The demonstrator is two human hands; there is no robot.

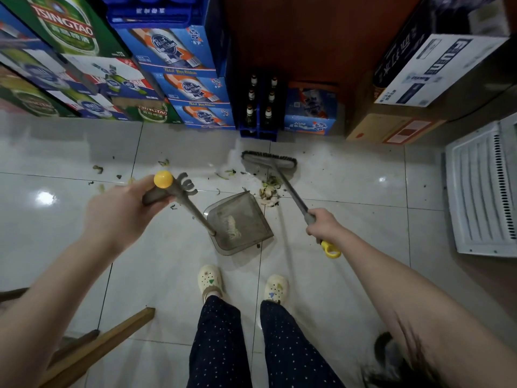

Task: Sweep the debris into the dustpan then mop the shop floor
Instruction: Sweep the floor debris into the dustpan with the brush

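So, sweeping stage. Glossy white tiled floor is littered; grey plastic long-handled dustpan rests on it, left grip round its handle, right grip holding the grey dark-bristled broom. Greenish scrap pile sits beside the pan's lip: probably needs a short pull in.

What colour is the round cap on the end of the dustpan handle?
The cap is yellow, clearest in the head view.

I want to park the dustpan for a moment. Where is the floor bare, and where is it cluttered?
Bare tile lies between the broom and the white vent panel, and between the shoes and the wooden slat. Crowded: debris at the dustpan mouth.
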